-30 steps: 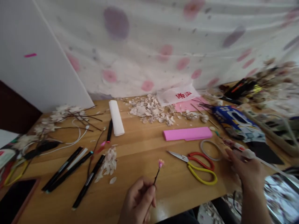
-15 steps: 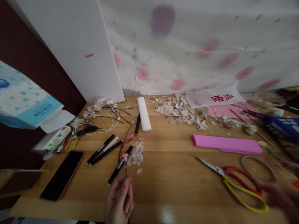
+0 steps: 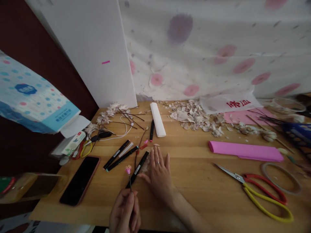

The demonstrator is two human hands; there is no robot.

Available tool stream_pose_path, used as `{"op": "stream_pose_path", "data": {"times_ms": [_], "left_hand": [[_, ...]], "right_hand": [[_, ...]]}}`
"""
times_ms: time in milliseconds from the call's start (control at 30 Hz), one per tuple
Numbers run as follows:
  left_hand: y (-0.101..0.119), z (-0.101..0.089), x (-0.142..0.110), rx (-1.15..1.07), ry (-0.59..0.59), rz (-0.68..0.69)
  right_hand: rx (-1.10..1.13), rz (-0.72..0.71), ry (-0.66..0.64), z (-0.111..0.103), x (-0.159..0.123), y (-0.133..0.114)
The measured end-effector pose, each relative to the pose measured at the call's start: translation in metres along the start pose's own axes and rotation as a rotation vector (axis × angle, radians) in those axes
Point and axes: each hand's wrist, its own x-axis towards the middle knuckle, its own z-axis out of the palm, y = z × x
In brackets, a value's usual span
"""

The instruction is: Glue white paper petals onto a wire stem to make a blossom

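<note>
"Flower is held by which hand?"

"By the left hand its stem is pinched, bloom pointed away from the body. Just beyond, to the right, pale petals are partly covered by the right hand, laid open."

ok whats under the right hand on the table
Pale petals show in the gap between the thumb and forefinger of the right hand, lying on the wooden table. Whatever is beneath the palm and fingers is covered, so I can't tell how many more there are.
</note>
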Motion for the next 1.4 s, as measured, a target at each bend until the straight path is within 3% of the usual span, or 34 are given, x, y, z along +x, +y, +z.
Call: {"op": "stream_pose_path", "data": {"times_ms": [200, 367, 467, 567, 667, 767, 867, 967, 1167, 1267, 1400], "left_hand": [[0.0, 0.0, 0.008, -0.007, 0.005, -0.023], [-0.003, -0.004, 0.018, -0.033, -0.043, -0.045], [-0.004, -0.008, 0.023, -0.021, -0.077, -0.039], [0.0, -0.013, 0.022, -0.013, -0.086, -0.023], [0.005, -0.016, 0.017, 0.011, -0.066, 0.012], [0.005, -0.016, 0.015, 0.017, -0.049, 0.018], [0.0, -0.013, 0.019, 0.001, -0.047, -0.031], [-0.004, -0.008, 0.024, -0.002, -0.07, -0.047], [-0.004, -0.009, 0.025, 0.018, -0.102, -0.045], [-0.006, -0.011, 0.027, 0.009, -0.09, -0.047], [-0.008, -0.002, 0.031, -0.013, -0.064, -0.056]], "right_hand": [[-0.029, 0.044, -0.022, -0.002, -0.018, 0.02], [-0.14, 0.07, 0.067, -0.024, -0.053, 0.039], [-0.108, -0.076, 0.049, -0.036, -0.057, 0.02], [-0.02, -0.252, -0.046, -0.034, -0.045, -0.009], [0.032, -0.286, -0.125, -0.028, -0.037, -0.02], [-0.014, -0.286, -0.138, -0.031, -0.05, -0.005], [-0.108, -0.258, -0.027, -0.044, -0.07, 0.018], [-0.156, -0.207, 0.056, -0.056, -0.073, 0.027], [-0.028, -0.284, -0.078, -0.046, -0.037, 0.008], [-0.017, -0.28, -0.089, -0.052, -0.049, 0.015], [-0.027, -0.27, -0.035, -0.082, -0.073, 0.045]]}}
